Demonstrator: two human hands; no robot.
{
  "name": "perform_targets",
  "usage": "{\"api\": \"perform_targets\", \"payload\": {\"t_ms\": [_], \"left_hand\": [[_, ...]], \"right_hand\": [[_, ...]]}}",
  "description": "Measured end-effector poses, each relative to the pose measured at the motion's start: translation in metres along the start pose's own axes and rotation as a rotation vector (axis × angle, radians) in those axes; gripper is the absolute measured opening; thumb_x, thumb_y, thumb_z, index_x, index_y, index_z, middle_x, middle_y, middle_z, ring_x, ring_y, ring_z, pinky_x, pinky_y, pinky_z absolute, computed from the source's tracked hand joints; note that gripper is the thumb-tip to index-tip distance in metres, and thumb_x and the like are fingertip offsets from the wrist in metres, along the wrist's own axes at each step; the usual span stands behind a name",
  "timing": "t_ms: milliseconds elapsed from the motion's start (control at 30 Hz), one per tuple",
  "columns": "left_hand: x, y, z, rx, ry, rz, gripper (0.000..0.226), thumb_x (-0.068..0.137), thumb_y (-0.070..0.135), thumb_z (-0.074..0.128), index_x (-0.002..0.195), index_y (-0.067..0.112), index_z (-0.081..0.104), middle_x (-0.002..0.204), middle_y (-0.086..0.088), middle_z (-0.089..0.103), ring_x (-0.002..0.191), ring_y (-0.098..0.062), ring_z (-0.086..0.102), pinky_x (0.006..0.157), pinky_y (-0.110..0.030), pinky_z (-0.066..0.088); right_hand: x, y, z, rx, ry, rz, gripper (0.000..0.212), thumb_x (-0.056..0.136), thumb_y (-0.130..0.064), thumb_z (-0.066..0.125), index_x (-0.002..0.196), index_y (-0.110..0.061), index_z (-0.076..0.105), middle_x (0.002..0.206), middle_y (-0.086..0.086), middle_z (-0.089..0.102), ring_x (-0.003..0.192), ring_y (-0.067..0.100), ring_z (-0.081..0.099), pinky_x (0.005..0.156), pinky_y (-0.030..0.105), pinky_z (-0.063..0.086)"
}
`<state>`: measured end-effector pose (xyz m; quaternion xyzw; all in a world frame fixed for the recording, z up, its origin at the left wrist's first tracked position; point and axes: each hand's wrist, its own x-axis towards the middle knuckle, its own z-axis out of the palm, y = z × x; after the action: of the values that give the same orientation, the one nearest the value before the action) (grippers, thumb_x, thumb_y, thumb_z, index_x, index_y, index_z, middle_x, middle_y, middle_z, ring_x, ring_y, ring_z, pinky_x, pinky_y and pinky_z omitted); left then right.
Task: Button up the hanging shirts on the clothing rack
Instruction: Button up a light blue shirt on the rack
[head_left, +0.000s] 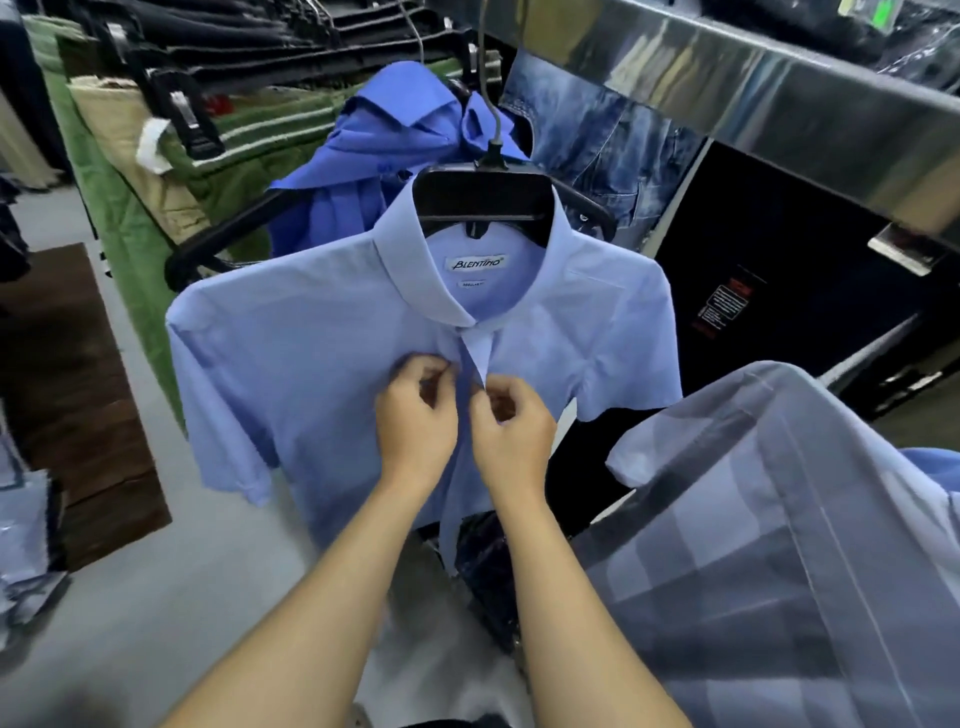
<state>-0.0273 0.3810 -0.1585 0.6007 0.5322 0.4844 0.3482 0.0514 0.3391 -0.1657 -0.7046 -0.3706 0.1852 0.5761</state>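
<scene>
The left hand (415, 415) and the right hand (511, 426) are side by side, close but not touching, with fingers curled in; each one pinches an edge of the front of the light blue shirt (311, 364), the left hand on the left edge and the right hand on the right edge; the two edges meet just above the hands, under the collar; below the hands the front hangs open. The shirt hangs on a black hanger (483, 200) high above the hands; a darker blue shirt (384, 140) hangs behind it, farther from the hands; a checked shirt (779, 519) lies to the right of the right hand; green and tan folded clothes (156, 156) sit far up on the left.
</scene>
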Motion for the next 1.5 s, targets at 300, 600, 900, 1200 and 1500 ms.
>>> {"api": "perform_targets", "payload": {"t_ms": [300,600,900,1200,1500], "left_hand": [[-0.029,-0.006,-0.023,0.023,-0.073,0.083,0.011,0.092,0.01,0.062,0.087,0.017,0.068,0.082,0.008,0.071,0.078,-0.007,0.066,0.071,-0.018,0.05],[-0.033,0.0,-0.034,-0.034,-0.074,0.029,0.011,0.091,0.008,0.065,0.086,0.014,0.072,0.08,0.009,0.074,0.076,-0.005,0.069,0.075,-0.025,0.055],[-0.033,0.009,-0.044,0.086,-0.123,0.119,0.015,0.092,0.007,0.061,0.085,0.012,0.073,0.076,0.005,0.073,0.072,-0.01,0.067,0.071,-0.024,0.053],[-0.031,0.017,-0.043,0.057,-0.13,0.057,0.016,0.09,0.024,0.068,0.076,0.017,0.074,0.069,0.01,0.072,0.067,-0.001,0.066,0.064,-0.011,0.046],[-0.011,0.009,-0.049,-0.051,-0.368,-0.119,0.02,0.089,0.034,0.063,0.077,0.021,0.071,0.077,-0.008,0.072,0.079,-0.031,0.067,0.082,-0.052,0.057]], "right_hand": [[-0.017,-0.005,-0.008,0.084,-0.134,-0.033,0.013,0.089,-0.007,0.065,0.086,-0.019,0.071,0.083,-0.002,0.072,0.077,0.009,0.065,0.072,0.018,0.05],[-0.021,-0.008,-0.012,0.072,-0.232,-0.027,0.013,0.088,-0.008,0.065,0.089,-0.016,0.075,0.078,-0.01,0.074,0.076,0.002,0.067,0.076,0.02,0.054],[-0.021,-0.006,-0.019,0.154,-0.299,-0.003,0.013,0.091,-0.012,0.067,0.089,-0.021,0.076,0.084,-0.004,0.076,0.085,0.014,0.072,0.083,0.039,0.058],[-0.021,-0.013,-0.021,0.06,-0.257,-0.064,0.007,0.091,-0.019,0.07,0.085,-0.016,0.074,0.076,-0.012,0.072,0.075,-0.002,0.066,0.068,0.009,0.047],[-0.01,-0.014,-0.032,0.048,-0.326,-0.086,0.008,0.085,-0.019,0.078,0.08,-0.013,0.074,0.075,-0.006,0.073,0.073,0.009,0.067,0.066,0.016,0.049]]}}
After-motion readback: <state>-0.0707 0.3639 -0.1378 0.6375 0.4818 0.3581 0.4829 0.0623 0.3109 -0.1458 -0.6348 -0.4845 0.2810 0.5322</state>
